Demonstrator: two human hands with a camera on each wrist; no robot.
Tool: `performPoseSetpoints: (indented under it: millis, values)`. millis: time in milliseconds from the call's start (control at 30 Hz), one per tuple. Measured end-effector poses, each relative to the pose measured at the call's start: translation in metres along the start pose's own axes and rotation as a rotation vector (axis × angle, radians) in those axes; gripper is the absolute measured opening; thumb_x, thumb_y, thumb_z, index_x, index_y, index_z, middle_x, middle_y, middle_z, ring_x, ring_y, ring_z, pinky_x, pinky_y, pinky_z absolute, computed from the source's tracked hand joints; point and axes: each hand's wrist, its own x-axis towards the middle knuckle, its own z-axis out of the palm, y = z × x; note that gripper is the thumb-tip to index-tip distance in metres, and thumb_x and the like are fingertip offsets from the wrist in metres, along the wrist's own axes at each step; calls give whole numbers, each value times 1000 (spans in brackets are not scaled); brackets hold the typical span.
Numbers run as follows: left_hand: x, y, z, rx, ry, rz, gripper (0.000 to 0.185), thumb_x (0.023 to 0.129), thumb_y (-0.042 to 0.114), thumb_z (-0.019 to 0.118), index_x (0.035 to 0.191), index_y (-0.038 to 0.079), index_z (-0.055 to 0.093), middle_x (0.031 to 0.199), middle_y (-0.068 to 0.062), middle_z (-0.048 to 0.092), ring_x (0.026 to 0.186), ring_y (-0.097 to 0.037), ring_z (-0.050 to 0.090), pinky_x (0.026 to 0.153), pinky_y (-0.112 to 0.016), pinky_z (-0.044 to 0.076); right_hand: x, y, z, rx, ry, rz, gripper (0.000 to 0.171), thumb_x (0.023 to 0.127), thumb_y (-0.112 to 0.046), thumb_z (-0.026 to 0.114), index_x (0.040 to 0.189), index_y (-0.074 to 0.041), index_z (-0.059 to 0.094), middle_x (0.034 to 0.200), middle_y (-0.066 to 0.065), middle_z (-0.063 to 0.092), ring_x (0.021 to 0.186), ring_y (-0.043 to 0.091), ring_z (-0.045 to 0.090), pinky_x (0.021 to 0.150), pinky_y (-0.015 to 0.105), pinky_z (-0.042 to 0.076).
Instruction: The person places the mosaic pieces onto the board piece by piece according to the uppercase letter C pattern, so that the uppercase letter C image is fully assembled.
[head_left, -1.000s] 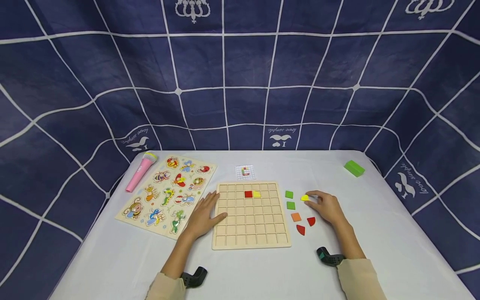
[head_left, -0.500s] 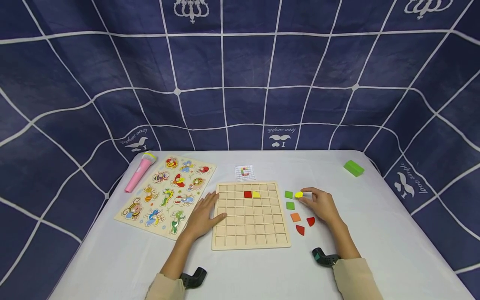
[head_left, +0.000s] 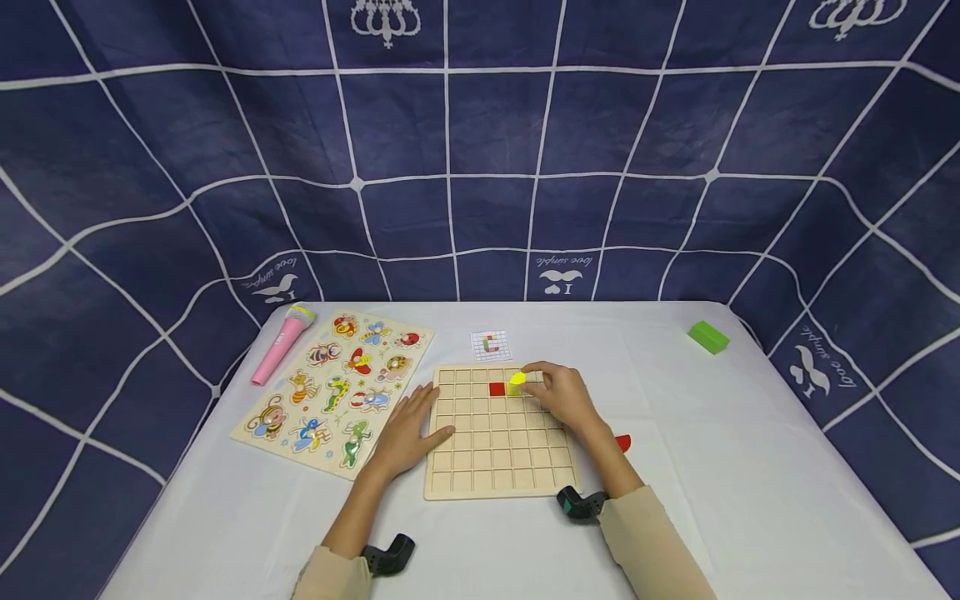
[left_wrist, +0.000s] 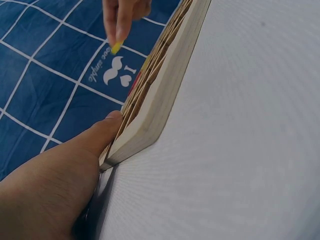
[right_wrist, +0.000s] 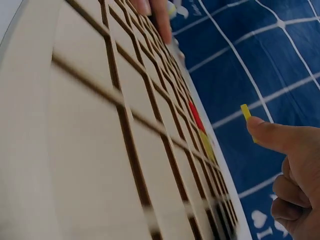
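Right hand (head_left: 562, 400) pinches flat yellow piece (head_left: 517, 380) over wooden grid board (head_left: 501, 454); left hand (head_left: 405, 429) rests open, fingers flat, on board's left edge.

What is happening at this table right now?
A person is filling a wooden grid board with small coloured tiles. The right hand pinches a yellow tile just above the board's upper rows, next to a red tile already lying in a cell. The left hand rests flat against the board's left edge. An animal puzzle lies to the left.
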Motion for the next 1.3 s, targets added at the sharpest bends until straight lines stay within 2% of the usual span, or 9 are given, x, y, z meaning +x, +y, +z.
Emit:
performPoseSetpoints:
  millis: [233,400,467,533,633,867,1100,1200,1300]
  values:
    - [0,0,2,-2,3,-23,79,84,51,59,144,7,32,148,-14,28,138,-29,18,112,-44,9,13,-17,39,-26,-40,-47,30,78,-30,74,102,-13,70,48,-6,34,42,7,26,38,21,25]
    - [0,-1,3,9,8,-22,79,85,52,58,144,7,32,148,-14,28,138,-28,19,112,-44,10,15,-20,55,-90,-78,-52,31,78,-32,74,103,-13,70,49,-3,41,45,8,29,40,22,27]
    - [0,0,3,5,11,-17,79,84,52,59,143,7,33,148,-14,29,137,-29,19,112,-45,10,15,-20,59,-112,-90,-36,30,78,-32,74,103,-14,70,57,-1,53,50,7,36,44,21,32]
    - [0,0,3,2,10,-18,79,84,52,59,143,7,33,147,-14,29,137,-29,19,112,-45,10,15,-19,61,-122,-100,-20,30,78,-31,74,103,-14,71,74,3,65,57,8,44,48,21,37]
    - [0,1,3,4,-2,-22,79,85,52,58,144,7,32,148,-13,28,138,-28,18,112,-44,9,15,-18,64,-132,-108,-3,30,78,-30,74,103,-14,70,98,4,68,69,10,54,56,23,44]
    - [0,0,1,7,-23,-40,80,85,53,58,145,8,30,149,-12,26,138,-27,16,113,-42,7,15,-19,64,-144,-109,-11,31,79,-30,73,105,-14,70,107,4,67,87,18,63,69,30,51]
    - [1,1,1,10,-4,-35,80,84,53,58,144,8,31,148,-13,27,138,-27,17,112,-42,8,15,-18,62,-151,-103,-36,32,78,-31,74,106,-14,70,102,4,68,78,14,61,64,27,48]
    - [1,0,1,9,-4,-35,80,84,53,59,144,7,31,148,-13,27,138,-27,17,112,-43,8,14,-18,58,-149,-98,-47,32,78,-31,74,105,-14,70,80,2,67,63,10,52,56,24,43]
    - [0,0,2,4,-10,-39,80,84,53,59,144,8,31,148,-12,27,138,-27,16,112,-42,7,11,-17,52,-133,-92,-44,32,78,-29,74,106,-14,70,57,-3,52,51,10,37,48,24,36]
